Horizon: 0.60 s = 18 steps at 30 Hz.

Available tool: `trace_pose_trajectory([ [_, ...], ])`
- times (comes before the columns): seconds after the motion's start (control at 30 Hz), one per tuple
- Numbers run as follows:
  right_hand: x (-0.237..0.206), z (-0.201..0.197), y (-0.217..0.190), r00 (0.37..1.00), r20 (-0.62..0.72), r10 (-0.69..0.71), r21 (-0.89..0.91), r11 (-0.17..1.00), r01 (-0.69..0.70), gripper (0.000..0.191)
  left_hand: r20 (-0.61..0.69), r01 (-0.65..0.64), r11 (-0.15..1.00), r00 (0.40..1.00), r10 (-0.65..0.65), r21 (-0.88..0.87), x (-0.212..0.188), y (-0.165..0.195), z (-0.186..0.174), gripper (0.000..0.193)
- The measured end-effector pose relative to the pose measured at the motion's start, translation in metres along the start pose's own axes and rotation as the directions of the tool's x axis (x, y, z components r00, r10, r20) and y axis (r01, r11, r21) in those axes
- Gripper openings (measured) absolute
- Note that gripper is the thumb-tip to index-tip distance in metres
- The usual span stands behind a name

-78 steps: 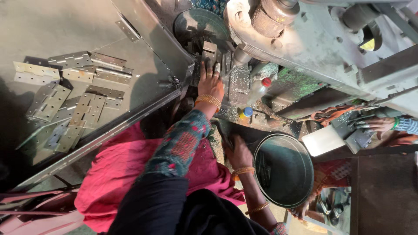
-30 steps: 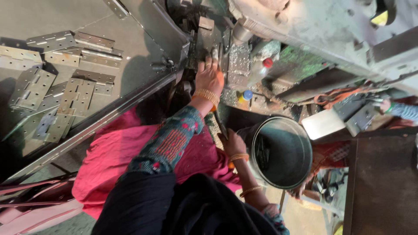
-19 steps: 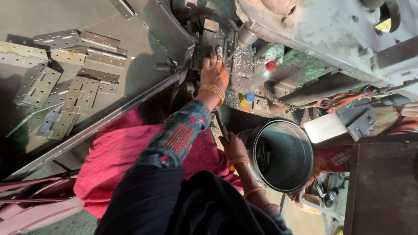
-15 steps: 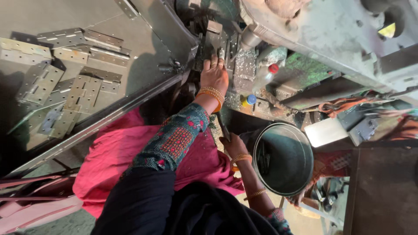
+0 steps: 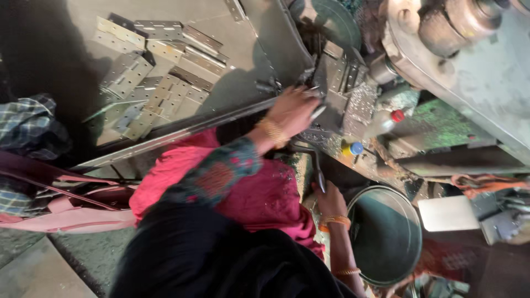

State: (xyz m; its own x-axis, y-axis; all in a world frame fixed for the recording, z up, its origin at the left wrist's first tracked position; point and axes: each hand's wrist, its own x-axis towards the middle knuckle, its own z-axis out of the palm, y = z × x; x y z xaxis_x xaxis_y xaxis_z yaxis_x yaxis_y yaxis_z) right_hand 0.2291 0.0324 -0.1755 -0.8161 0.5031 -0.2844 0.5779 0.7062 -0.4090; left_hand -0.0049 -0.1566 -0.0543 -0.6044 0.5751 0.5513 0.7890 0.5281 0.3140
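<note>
Nearest the camera is the person's dark, matte clothing, with a bright pink cloth (image 5: 259, 198) over the lap, soft and creased. A sleeve with a woven floral pattern in teal and red runs up to the left hand (image 5: 295, 110), which wears a gold bangle at the wrist. The right hand (image 5: 329, 200), also bangled in gold and orange, is closed around the lower end of a thin dark metal lever (image 5: 318, 168) that rises toward the machine. Just beside that hand, to the right, stands a round metal bucket (image 5: 411, 243) with a thin bright rim and a dark, smooth inside.

At the left edge lie a pink bag (image 5: 72, 212) with stiff straps and a crumpled checked cloth (image 5: 30, 124).

Farther on, the left hand reaches to the machine's working spot, fingers curled over a small flat metal piece (image 5: 319, 112) at the near edge of the press bed; the grip itself is partly hidden, so I cannot tell whether it pinches the piece or only presses on it. Around it the press (image 5: 469, 66) is heavy cast metal, grey, greasy and rough, with rounded housings at the top right corner. A small bottle with a red cap (image 5: 386, 120) and a yellow one with a blue cap (image 5: 353, 149) lie on the grimy ledge just right of the hand.

Farthest left, a sloping sheet-metal tray (image 5: 232, 72) carries a loose heap of flat rectangular hinges (image 5: 149, 83), dull silver and punched with small holes, piled toward its far left corner.
</note>
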Motion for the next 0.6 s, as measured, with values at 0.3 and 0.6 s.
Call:
trace_pose_trajectory([
  [0.3,0.005,0.005,-0.015,1.0,-0.012,-0.006,0.046,0.999,0.007,0.032,0.143,0.191,0.748,0.923,-0.357,0.636,0.006,-0.218,-0.118,0.043],
  [0.6,-0.03,-0.012,-0.059,0.98,-0.186,-0.075,-0.225,0.974,0.032,0.051,0.115,0.192,0.843,0.952,-0.285,0.502,-0.022,-0.206,-0.116,0.019],
])
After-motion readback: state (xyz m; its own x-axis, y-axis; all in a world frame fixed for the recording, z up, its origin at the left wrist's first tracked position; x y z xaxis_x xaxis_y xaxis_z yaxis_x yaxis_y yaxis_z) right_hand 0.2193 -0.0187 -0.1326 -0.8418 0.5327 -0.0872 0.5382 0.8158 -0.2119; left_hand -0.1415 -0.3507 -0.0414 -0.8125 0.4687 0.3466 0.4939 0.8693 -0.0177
